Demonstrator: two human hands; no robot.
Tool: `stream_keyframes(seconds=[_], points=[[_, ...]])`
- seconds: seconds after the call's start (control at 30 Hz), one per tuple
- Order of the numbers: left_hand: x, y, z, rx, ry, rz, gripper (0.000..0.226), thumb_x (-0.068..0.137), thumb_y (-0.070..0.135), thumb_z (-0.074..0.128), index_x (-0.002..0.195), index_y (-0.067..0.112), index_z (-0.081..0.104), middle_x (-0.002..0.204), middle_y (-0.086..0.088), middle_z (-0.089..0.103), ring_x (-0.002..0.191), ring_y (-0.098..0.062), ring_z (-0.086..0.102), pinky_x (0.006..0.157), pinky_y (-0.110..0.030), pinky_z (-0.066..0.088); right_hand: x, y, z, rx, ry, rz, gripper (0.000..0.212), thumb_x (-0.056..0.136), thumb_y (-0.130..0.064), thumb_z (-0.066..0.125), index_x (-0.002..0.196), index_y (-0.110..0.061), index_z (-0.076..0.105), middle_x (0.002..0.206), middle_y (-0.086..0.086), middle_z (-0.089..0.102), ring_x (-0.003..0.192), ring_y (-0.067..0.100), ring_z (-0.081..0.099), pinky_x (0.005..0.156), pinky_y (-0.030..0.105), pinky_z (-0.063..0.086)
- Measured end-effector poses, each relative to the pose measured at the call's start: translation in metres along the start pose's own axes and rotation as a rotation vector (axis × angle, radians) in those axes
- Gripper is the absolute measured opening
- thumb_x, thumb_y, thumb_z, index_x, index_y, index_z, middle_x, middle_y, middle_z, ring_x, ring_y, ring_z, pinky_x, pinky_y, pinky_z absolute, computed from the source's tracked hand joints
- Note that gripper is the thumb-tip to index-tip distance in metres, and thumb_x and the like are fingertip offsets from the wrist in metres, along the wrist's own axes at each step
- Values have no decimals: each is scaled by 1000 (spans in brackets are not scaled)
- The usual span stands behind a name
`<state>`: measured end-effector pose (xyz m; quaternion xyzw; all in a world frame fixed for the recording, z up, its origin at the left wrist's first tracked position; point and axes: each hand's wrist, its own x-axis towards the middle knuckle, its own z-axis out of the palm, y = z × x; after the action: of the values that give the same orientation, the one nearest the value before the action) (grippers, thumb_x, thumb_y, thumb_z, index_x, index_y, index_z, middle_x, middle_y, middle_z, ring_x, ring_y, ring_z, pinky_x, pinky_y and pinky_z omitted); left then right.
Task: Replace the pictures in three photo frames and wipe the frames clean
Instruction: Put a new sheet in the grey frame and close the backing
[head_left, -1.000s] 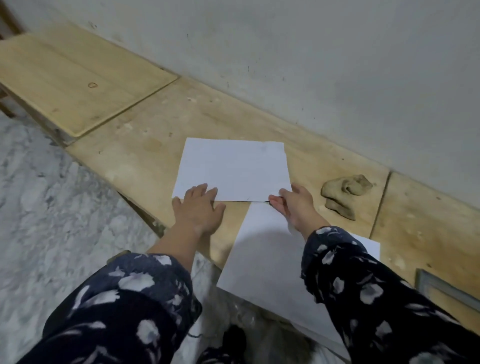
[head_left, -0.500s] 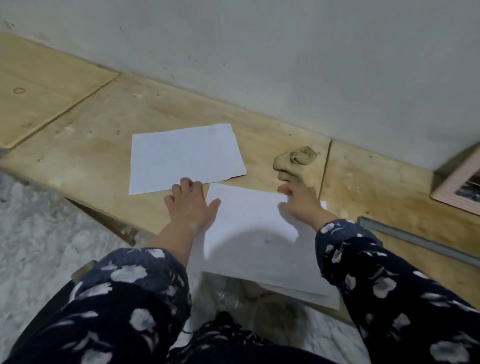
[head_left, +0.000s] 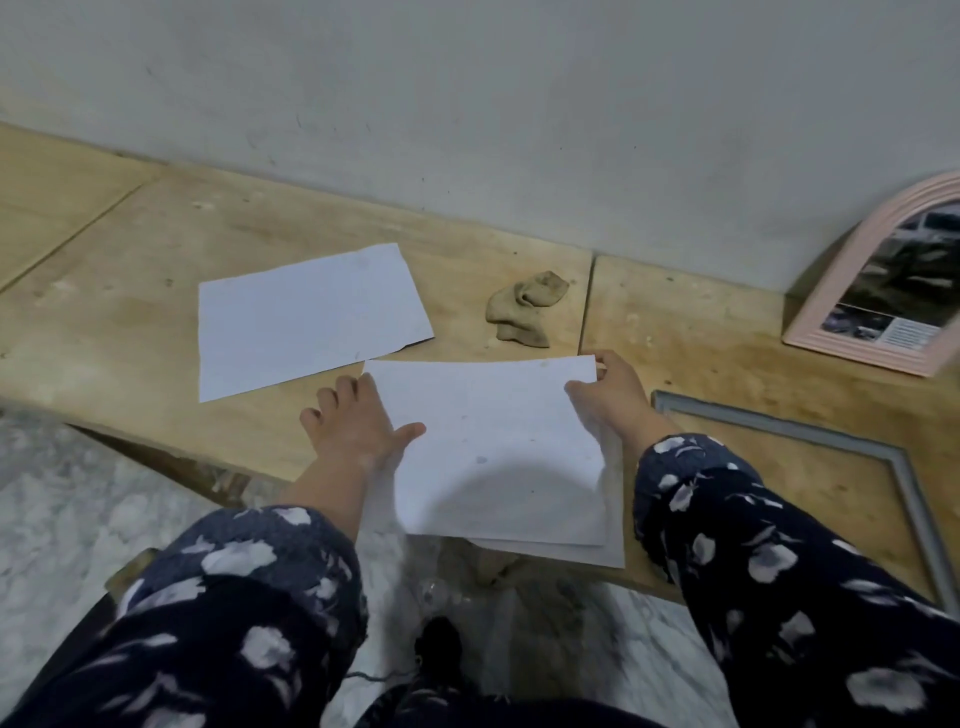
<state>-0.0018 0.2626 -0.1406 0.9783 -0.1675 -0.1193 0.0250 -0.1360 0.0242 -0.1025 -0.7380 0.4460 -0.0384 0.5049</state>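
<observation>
A white sheet (head_left: 493, 447) is held at both sides over the front edge of the wooden bench (head_left: 156, 291). My left hand (head_left: 358, 431) grips its left edge, thumb on top. My right hand (head_left: 610, 395) pinches its far right corner. Another white sheet (head_left: 615, 535) lies under it, only its right and near edges showing. A single white sheet (head_left: 306, 317) lies flat further left. A crumpled tan cloth (head_left: 524, 306) rests near the wall. A grey frame (head_left: 852, 452) lies flat at right. A pink arched frame (head_left: 893, 280) with a dark picture leans against the wall.
The grey wall (head_left: 519, 104) runs along the bench's back. A marble floor (head_left: 78, 493) lies below at left and under the bench edge. A seam (head_left: 584, 306) splits the bench boards beside the cloth. My patterned sleeves fill the lower view.
The view has swung right, bringing the pink frame and more of the grey frame in. My hands left the single sheet and took hold of the top sheet of the stack.
</observation>
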Motion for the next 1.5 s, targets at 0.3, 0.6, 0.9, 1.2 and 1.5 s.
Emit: stream_keyframes(seconds=[0.3,0.6,0.9,1.2,1.5], points=[[-3,6,-7,41,29,-20,81,78,74,50,133,17,34,127,-7,39,120,-28,33,94,-45,25,-18,16,-4,185,-86,147,25,94,-9,56,118,-7,60,112,11,67,86,23,63,74,30,52],[-10,81,-32,-616,-25,56,50,97,40,46,139,22,27,103,-4,63,105,-27,58,92,-40,30,-37,32,-100,504,125,170,24,96,-13,54,118,-6,58,100,8,68,65,12,65,48,20,49],[-73,209,-17,-1012,-177,38,15,100,8,41,110,17,34,99,-8,49,84,-22,49,71,-30,35,-68,98,-218,421,332,192,53,92,-3,57,137,-24,38,116,7,56,82,18,57,53,25,41],[-119,263,20,-769,-224,216,29,96,9,52,125,10,55,128,-11,55,116,-26,52,92,-27,39,-70,186,-264,198,371,234,49,88,14,43,126,-15,53,138,3,50,121,18,50,69,19,43],[-148,279,36,-334,-197,354,39,93,22,55,131,13,52,142,-10,36,128,-31,38,102,-40,38,-67,220,-277,-7,301,158,45,93,-1,45,135,-15,50,139,4,48,112,19,52,77,20,39]])
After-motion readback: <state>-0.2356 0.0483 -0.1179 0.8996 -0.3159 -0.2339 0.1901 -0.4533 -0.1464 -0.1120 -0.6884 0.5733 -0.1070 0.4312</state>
